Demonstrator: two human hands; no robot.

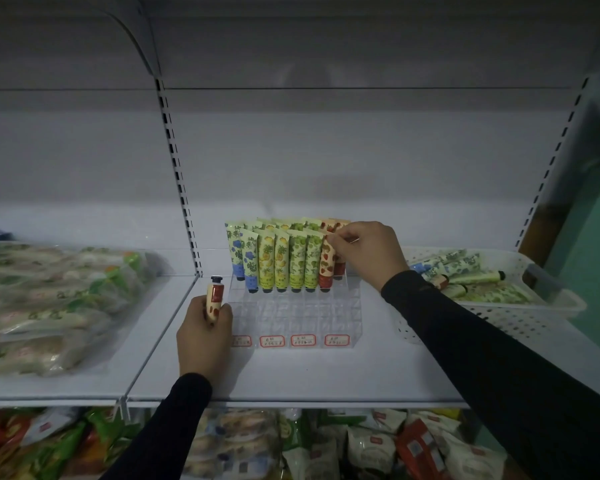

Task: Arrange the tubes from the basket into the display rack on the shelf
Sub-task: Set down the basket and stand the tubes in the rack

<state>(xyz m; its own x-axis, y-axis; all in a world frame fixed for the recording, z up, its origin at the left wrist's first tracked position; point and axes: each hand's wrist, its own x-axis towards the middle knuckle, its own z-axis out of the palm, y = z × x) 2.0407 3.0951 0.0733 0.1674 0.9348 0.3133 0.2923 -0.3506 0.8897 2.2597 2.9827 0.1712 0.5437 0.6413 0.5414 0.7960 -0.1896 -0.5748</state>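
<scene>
Now our right grip (364, 252) pinches the top of a red tube (327, 268) standing in the rack (298, 306), beside the green ones. Our left grip (205, 327) clamps a second red tube (214, 297), cap up, left of the rack. More tubes lie in the basket (520, 317) at right on the shelf (326, 372).

1. This is a shop: white metal shelving (326, 368) with slotted uprights (179, 181).
2. A clear display rack (298, 306) carries red price labels (272, 341).
3. Packaged snacks (371, 448) fill the lower shelf.
</scene>
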